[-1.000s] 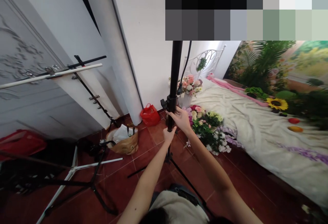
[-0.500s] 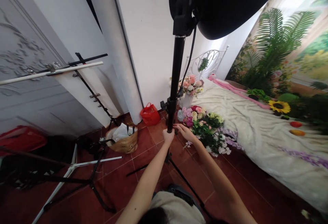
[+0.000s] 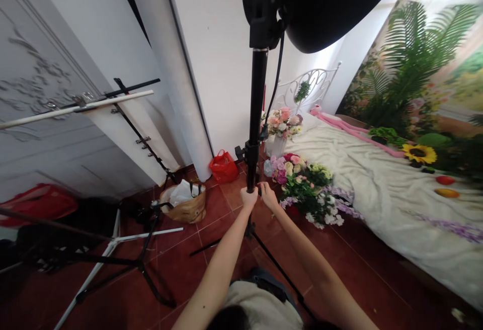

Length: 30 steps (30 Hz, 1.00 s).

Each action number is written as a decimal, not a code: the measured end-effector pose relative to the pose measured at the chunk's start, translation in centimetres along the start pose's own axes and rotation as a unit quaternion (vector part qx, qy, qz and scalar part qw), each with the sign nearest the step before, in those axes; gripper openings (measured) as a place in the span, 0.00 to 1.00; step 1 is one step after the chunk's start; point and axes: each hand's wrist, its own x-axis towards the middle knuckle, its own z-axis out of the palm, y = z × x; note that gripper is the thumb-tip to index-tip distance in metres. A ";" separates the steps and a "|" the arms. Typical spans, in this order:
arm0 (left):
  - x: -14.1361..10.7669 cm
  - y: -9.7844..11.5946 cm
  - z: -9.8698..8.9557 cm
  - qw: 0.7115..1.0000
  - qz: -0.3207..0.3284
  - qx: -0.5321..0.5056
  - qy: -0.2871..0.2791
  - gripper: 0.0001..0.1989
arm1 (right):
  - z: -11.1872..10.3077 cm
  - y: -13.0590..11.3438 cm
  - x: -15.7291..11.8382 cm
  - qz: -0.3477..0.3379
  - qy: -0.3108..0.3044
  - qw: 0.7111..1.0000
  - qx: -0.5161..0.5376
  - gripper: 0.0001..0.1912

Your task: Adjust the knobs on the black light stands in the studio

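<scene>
A black light stand (image 3: 257, 93) rises in front of me, with a large black lamp head (image 3: 332, 3) on top and a cable (image 3: 278, 78) hanging beside its pole. My left hand (image 3: 249, 199) is wrapped around the pole below a collar with a clamp knob (image 3: 240, 153). Close by on the right side of the pole, my right hand (image 3: 268, 196) has its fingers bent and pinched at a small dark knob, mostly hidden by the fingers. The stand's legs (image 3: 279, 267) spread over the red tiles beneath my arms.
To the right are artificial flowers (image 3: 302, 181) on the floor and a bed with a cream cover (image 3: 381, 189). A red bag (image 3: 223, 166) and a woven basket (image 3: 188, 212) stand ahead left. A white stand leg (image 3: 151, 235) and black tripod legs (image 3: 151, 284) spread across the left floor.
My right hand's fingers, stretched out before, are now curled in at the side of the pole. My left hand keeps its hold. The view has shifted slightly.
</scene>
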 end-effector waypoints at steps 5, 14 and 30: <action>0.0 0.1 0.0 1.000 0.008 -0.007 0.007 0.12 | -0.6 -1.0 1.8 0.054 0.095 0.991 0.074 0.20; -0.1 0.1 0.1 1.000 0.004 -0.013 0.003 0.09 | -1.6 -2.2 -0.7 -0.071 -0.025 0.995 0.068 0.18; 0.0 0.2 0.3 0.999 -0.013 -0.023 0.027 0.10 | 0.6 -3.4 2.5 0.129 -0.072 0.962 -0.232 0.20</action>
